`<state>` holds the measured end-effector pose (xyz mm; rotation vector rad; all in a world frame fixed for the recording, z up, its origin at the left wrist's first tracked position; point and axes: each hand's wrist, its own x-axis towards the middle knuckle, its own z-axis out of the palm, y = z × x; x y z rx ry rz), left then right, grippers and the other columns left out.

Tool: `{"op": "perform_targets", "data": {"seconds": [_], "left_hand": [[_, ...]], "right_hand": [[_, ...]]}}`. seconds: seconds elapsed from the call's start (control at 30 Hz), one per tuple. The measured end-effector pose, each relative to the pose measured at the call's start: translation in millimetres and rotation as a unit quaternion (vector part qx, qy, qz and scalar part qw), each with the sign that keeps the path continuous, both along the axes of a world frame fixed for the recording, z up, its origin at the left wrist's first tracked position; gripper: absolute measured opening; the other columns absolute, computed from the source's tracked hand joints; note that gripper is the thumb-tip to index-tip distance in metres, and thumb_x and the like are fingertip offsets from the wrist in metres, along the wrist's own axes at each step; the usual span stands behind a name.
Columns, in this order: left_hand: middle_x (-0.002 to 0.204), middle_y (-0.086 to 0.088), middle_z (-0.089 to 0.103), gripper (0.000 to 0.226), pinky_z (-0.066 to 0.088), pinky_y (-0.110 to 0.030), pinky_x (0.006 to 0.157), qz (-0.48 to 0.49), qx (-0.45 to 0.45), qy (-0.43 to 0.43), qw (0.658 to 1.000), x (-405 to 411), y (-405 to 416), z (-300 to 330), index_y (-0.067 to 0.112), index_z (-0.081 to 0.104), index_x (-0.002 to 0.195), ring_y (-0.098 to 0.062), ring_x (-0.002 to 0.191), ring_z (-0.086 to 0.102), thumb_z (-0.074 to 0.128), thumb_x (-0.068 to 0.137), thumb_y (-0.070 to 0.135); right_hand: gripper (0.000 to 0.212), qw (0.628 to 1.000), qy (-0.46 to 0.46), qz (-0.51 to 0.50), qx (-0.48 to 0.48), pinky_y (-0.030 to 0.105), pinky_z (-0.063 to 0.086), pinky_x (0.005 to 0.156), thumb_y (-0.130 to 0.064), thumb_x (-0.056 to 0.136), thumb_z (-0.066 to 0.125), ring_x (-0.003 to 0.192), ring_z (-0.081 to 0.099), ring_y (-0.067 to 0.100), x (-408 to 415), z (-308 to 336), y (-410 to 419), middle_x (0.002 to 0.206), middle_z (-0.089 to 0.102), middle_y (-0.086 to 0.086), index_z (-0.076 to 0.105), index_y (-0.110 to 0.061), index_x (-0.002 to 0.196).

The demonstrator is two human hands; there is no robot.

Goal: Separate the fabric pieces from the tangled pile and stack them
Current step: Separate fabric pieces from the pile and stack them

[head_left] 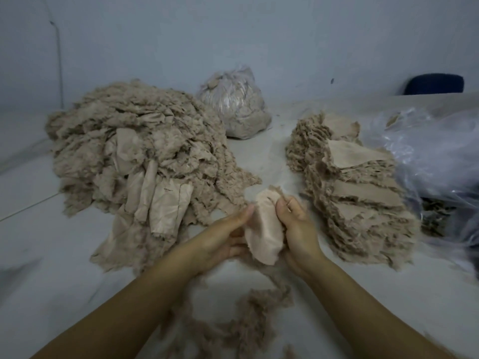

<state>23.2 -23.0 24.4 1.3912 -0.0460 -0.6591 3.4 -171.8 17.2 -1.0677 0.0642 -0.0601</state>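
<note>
Fabric piece (263, 226), pale pink-beige, frayed edges: centre of the frame, held between my two hands just above the table (46, 255). My left hand (220, 239) grips its left edge, fingers curled under, thumb on top. My right hand (298, 224) clamps its right edge, fingers folded round it. Tangled pile (134, 156): left of centre, large, loose. Stack (347, 187) of separated pieces: right of centre, layered. Loose thread fluff (248, 317): lower centre, between my forearms. Tied plastic bag (234, 104) of scraps: upper centre. Clear plastic sheeting (435, 156): right edge.
</note>
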Motion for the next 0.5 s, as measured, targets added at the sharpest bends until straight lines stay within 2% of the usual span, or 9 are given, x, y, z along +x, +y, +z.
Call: {"op": "perform_targets", "data": {"seconds": [0.03,0.1,0.13,0.2,0.27,0.37,0.43,0.5], "left_hand": [[0.117,-0.019,0.065,0.052,0.048,-0.045,0.097,0.001,-0.044,0.010,0.999,0,-2,0,0.007,0.059,0.121,-0.031,0.109,0.062,0.061,0.080,0.039],[0.110,-0.021,0.067,0.044,0.052,-0.042,0.091,0.035,-0.088,0.012,0.995,3,-1,-2,0.000,0.061,0.116,-0.029,0.097,0.066,0.065,0.077,0.020],[0.106,-0.021,0.069,0.042,0.054,-0.037,0.084,0.045,-0.069,-0.002,0.997,5,4,-3,-0.002,0.063,0.112,-0.028,0.090,0.068,0.068,0.074,0.016],[0.101,-0.019,0.070,0.042,0.056,-0.032,0.073,0.007,0.013,-0.027,1.000,6,13,-4,-0.001,0.066,0.106,-0.025,0.084,0.068,0.074,0.068,0.015],[0.099,-0.018,0.070,0.041,0.054,-0.029,0.068,-0.020,0.075,-0.039,0.996,7,20,-7,-0.002,0.066,0.102,-0.023,0.083,0.066,0.076,0.068,0.018],[0.090,-0.015,0.068,0.028,0.050,-0.026,0.063,0.085,0.111,-0.089,0.986,18,20,-12,-0.005,0.062,0.100,-0.024,0.078,0.064,0.068,0.084,0.018],[0.073,-0.003,0.068,0.016,0.048,-0.019,0.055,0.109,0.128,-0.153,0.974,28,13,-6,0.001,0.065,0.087,-0.010,0.063,0.064,0.062,0.090,0.016],[0.065,0.007,0.065,0.016,0.044,-0.012,0.052,0.095,0.147,-0.231,0.957,43,1,5,0.007,0.066,0.080,0.002,0.055,0.059,0.060,0.091,0.017]], "right_hand": [[0.016,1.000,0.000,0.014,0.020,0.038,0.057,0.077,-0.017,0.098,0.049,0.083,0.068,0.024,-1,-1,1,0.091,0.069,0.014,0.059,-0.007,0.103],[0.020,0.999,0.012,0.044,0.028,0.035,0.057,0.065,-0.019,0.093,0.055,0.075,0.068,0.024,-6,-6,0,0.087,0.069,0.016,0.060,-0.003,0.103],[0.023,0.998,0.024,0.054,0.009,0.035,0.054,0.064,-0.022,0.091,0.059,0.073,0.066,0.026,-9,-10,-1,0.085,0.067,0.016,0.061,-0.002,0.102],[0.023,0.994,0.044,0.042,-0.094,0.032,0.047,0.060,-0.027,0.089,0.064,0.066,0.057,0.024,-13,-18,-5,0.074,0.062,0.011,0.061,-0.004,0.090],[0.020,0.984,0.053,0.025,-0.169,0.026,0.041,0.051,-0.021,0.090,0.063,0.056,0.049,0.017,-16,-26,-7,0.063,0.053,0.007,0.055,-0.006,0.081],[0.023,0.976,0.064,0.013,-0.207,0.020,0.034,0.040,-0.019,0.094,0.059,0.040,0.040,0.012,-17,-33,-6,0.050,0.048,0.005,0.050,-0.009,0.074],[0.027,0.973,0.064,-0.031,-0.221,0.021,0.031,0.039,-0.018,0.095,0.057,0.038,0.039,0.012,-16,-33,-7,0.049,0.046,0.005,0.047,-0.012,0.070],[0.030,0.977,0.051,-0.077,-0.194,0.019,0.028,0.037,-0.017,0.095,0.056,0.035,0.036,0.012,-13,-30,-11,0.046,0.044,0.004,0.045,-0.012,0.069]]}}
